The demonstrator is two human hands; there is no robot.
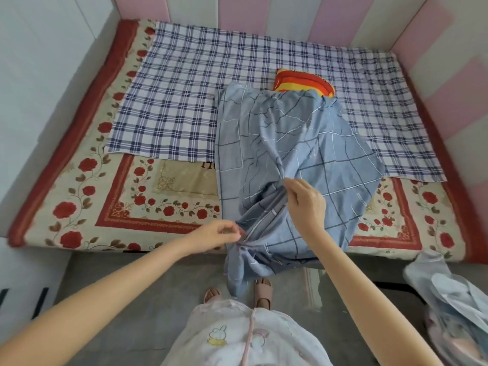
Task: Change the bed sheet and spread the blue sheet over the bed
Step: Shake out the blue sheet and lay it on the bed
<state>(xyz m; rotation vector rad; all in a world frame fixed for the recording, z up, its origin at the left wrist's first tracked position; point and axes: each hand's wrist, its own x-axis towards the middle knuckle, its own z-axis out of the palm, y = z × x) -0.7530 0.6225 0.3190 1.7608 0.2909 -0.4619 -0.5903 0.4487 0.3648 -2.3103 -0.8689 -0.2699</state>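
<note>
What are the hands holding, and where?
Both pinch the blue sheet: left hand at its bunched near edge, right hand at a fold farther in.

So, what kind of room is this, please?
Most likely a home bedroom: a wide low bed set between pink and white padded wall panels, a red rose-patterned mattress cover under a navy checked cloth, and a light blue grid-patterned sheet pinched by the left hand and right hand.

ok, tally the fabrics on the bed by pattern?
light blue grid sheet: 1
blue-white plaid sheet: 1
red rose floral cover: 1
orange-striped cushion, partly under the grid sheet: 1
Total: 4
The left hand and right hand both pinch the light blue grid sheet.
</note>
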